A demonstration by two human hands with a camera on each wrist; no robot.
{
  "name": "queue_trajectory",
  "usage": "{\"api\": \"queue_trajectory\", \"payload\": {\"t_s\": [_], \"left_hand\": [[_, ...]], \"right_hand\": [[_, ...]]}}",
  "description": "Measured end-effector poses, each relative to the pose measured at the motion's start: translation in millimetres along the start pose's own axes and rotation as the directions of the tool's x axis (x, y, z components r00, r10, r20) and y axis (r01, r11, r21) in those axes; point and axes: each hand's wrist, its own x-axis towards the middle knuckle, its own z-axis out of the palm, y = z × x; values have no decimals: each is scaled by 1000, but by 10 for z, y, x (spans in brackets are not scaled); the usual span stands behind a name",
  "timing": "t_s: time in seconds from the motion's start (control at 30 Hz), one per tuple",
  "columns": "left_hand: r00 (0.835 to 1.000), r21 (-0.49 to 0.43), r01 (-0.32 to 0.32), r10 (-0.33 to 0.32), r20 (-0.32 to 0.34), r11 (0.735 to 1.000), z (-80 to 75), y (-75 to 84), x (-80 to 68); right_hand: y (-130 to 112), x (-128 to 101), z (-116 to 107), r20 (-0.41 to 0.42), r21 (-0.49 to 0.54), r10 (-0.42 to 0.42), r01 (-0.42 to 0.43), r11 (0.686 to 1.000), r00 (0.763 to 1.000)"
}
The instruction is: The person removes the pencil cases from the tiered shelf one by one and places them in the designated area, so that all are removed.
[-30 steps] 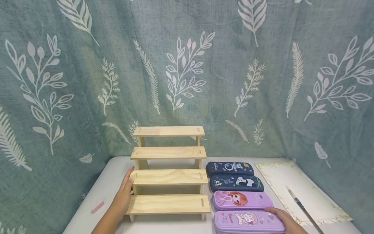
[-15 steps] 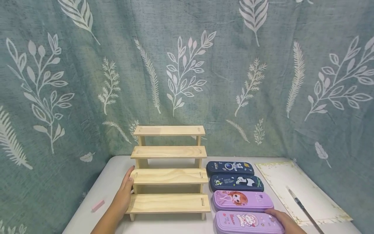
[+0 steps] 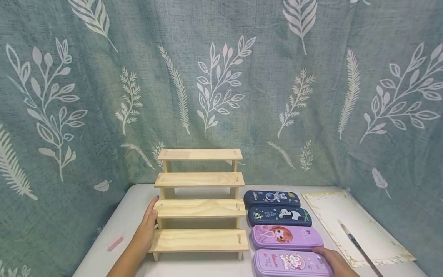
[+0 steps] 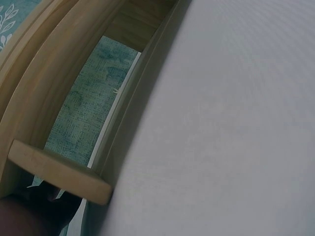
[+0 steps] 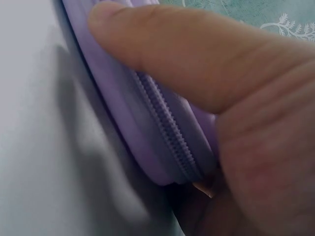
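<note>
A four-tier wooden display stand [image 3: 200, 209], shaped like steps, stands left of centre in the head view. My left hand [image 3: 145, 231] holds its left side near the second-lowest shelf; in the left wrist view dark, shadowed fingers [image 4: 51, 204] lie behind a wooden leg. To the stand's right, a lilac zippered pencil case [image 3: 290, 263] with a cartoon bunny lies nearest me. My right hand [image 3: 335, 261] grips its right end, the thumb [image 5: 147, 37] along the zipped side in the right wrist view. The other fingers are mostly hidden there.
Behind the bunny case lie a purple girl case [image 3: 287, 236], a navy panda case [image 3: 280, 216] and a navy space case [image 3: 271, 199]. A brush-like pen [image 3: 358, 246] rests on bordered paper [image 3: 367, 227]. A pink eraser-like block [image 3: 115, 243] lies left. Leaf-patterned cloth [image 3: 221, 96] hangs behind.
The right hand and the bunny pencil case have shifted very slightly left, the case's right end most. The left hand and the stand look unmoved.
</note>
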Motion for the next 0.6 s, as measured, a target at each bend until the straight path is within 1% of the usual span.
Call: {"api": "queue_trajectory", "payload": {"t_s": [0.13,0.33,0.4,0.47,0.53,0.57,0.6], "left_hand": [[1000,-1,-7,7,0,1000,7,-5,-7],[1000,-19,-12,13,9,1000,7,-5,9],[1000,-17,-10,10,7,1000,6,-4,9],[1000,-12,-6,6,3,1000,5,-6,4],[1000,-9,1,-1,1,1000,1,-7,-8],[1000,-9,3,-2,1,1000,2,-6,-14],[1000,-10,-1,1,1,1000,2,-8,-17]], "right_hand": [[8,9,-2,-16,-19,-32,31,999,999],[25,11,-6,15,-21,-12,13,1000,1000],[33,6,2,12,-19,-18,18,1000,1000],[41,2,8,-6,-6,-43,43,999,999],[42,16,5,-27,3,-91,91,996,996],[31,25,-10,-18,4,-93,93,996,995],[7,40,-31,9,6,-66,66,998,998]]}}
